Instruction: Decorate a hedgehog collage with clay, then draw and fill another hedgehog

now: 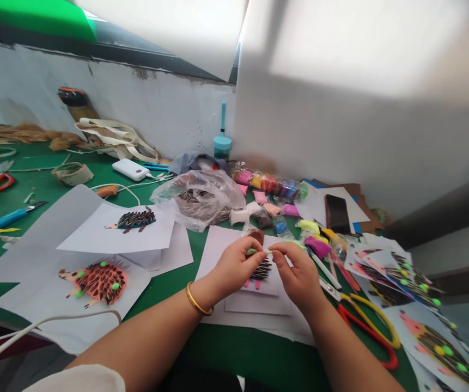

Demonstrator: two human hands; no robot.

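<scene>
Light green clay (269, 252) is stretched between my two hands, above white paper. My left hand (240, 260) is closed, pinching the clay between thumb and fingers, with a gold bangle on the wrist. My right hand (297, 272) pinches the other end of the clay between thumb and forefinger. Below and between them lies a hedgehog picture (261, 269) with dark seed spines and pink feet, partly hidden by my hands. A brown clay packet (256, 236) sits just beyond my left hand.
Scissors (369, 321) lie right of my right forearm, near finished hedgehog pictures (438, 343). Beyond my hands are a plastic bag of seeds (201, 198), clay packets (287, 209) and a phone (337, 213). At left are more hedgehog pictures (103, 280) and a white cable (54, 318).
</scene>
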